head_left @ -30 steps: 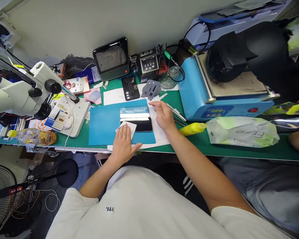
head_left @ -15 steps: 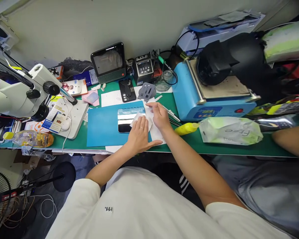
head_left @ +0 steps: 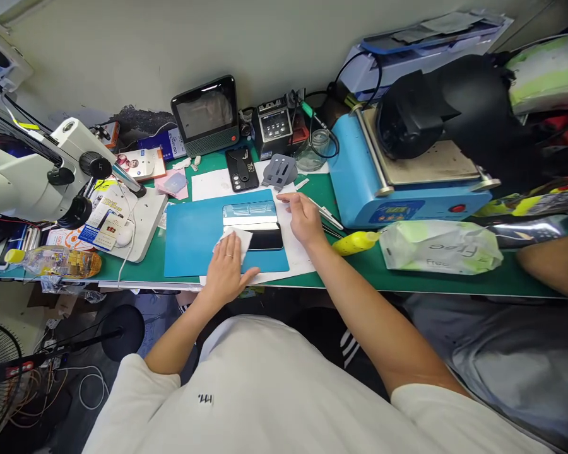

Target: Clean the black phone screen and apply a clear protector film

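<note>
A glossy phone screen (head_left: 265,239) lies on a blue mat (head_left: 194,239), with bright reflections across its upper part. My left hand (head_left: 225,268) presses a folded white wipe (head_left: 242,241) down at the screen's lower left corner, fingers stretched over it and thumb out to the right. My right hand (head_left: 305,221) rests on white paper (head_left: 299,258) just right of the mat, index finger pointing left toward the mat's edge. Its fingers are loosely extended, and nothing shows in them. Tweezers (head_left: 329,217) lie beside this hand, partly hidden by it.
A yellow bottle (head_left: 356,243) and a wipes pack (head_left: 440,247) lie on the right. Behind them stands a blue machine (head_left: 360,183). A black phone case (head_left: 242,170) and a grey holder (head_left: 280,170) are at the back. A microscope (head_left: 52,176) stands left; another person's arm (head_left: 556,265) is far right.
My left hand has slid the wipe leftward and slightly down, from the screen's right side to its left corner, uncovering the right part. My right hand has stayed almost in place.
</note>
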A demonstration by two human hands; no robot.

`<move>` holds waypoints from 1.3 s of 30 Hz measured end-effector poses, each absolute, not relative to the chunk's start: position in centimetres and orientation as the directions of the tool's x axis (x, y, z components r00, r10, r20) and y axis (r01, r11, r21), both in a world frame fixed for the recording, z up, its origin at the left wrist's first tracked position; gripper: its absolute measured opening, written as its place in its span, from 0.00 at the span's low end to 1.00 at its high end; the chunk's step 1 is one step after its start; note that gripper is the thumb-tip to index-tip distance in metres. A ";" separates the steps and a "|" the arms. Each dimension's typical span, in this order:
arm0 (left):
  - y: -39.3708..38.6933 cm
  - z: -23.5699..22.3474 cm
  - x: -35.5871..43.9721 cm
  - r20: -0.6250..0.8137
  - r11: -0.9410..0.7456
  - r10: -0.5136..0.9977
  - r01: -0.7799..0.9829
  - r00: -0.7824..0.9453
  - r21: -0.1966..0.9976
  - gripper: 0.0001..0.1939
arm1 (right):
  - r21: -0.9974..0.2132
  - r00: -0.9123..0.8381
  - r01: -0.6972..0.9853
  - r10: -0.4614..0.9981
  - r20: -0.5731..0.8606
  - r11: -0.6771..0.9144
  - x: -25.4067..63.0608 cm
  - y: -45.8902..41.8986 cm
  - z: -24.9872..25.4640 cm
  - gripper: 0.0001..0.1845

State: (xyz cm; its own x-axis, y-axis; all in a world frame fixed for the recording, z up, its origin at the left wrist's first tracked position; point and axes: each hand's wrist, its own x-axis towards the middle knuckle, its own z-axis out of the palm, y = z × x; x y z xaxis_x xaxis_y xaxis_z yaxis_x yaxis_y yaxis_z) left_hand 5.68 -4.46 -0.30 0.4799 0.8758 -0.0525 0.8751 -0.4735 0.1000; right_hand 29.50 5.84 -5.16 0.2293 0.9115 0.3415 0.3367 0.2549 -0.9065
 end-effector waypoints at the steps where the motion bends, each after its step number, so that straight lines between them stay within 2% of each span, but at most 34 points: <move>1: -4.4 -0.3 5.0 -0.052 -0.453 0.887 0.886 0.459 0.101 0.47 | -0.906 0.228 0.337 0.912 0.342 0.255 29.5 5.8 -5.1 0.34; 7: -3.9 -0.4 5.6 -0.039 -0.409 0.909 0.907 0.414 0.097 0.48 | -0.905 0.232 0.339 0.910 0.344 0.256 29.4 5.8 -5.0 0.35; 14: -2.0 -0.3 11.3 -0.061 -0.516 0.851 0.853 0.521 0.076 0.53 | -0.903 0.225 0.343 0.911 0.345 0.257 29.5 5.8 -5.2 0.35; 23: -3.3 -1.5 16.0 0.047 -0.661 0.750 0.747 0.659 0.072 0.55 | -0.900 0.215 0.354 0.914 0.345 0.256 29.8 6.0 -5.7 0.36; 31: -4.2 -1.6 10.5 0.059 -0.541 0.841 0.831 0.538 0.132 0.51 | -0.898 0.207 0.366 0.920 0.334 0.244 29.8 5.7 -5.6 0.35; 39: -4.9 -1.3 5.9 0.023 -0.364 0.931 0.925 0.364 0.111 0.49 | -0.899 0.223 0.364 0.914 0.338 0.243 29.7 5.7 -5.2 0.35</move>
State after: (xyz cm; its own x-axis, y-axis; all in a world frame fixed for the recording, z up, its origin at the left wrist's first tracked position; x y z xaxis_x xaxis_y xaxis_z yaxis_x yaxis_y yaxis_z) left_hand 5.94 -4.86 -1.32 0.3641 0.9311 0.0231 0.9247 -0.3643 0.1106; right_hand 29.68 5.73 -5.25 0.2230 0.9145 0.3377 0.3641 0.2432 -0.8991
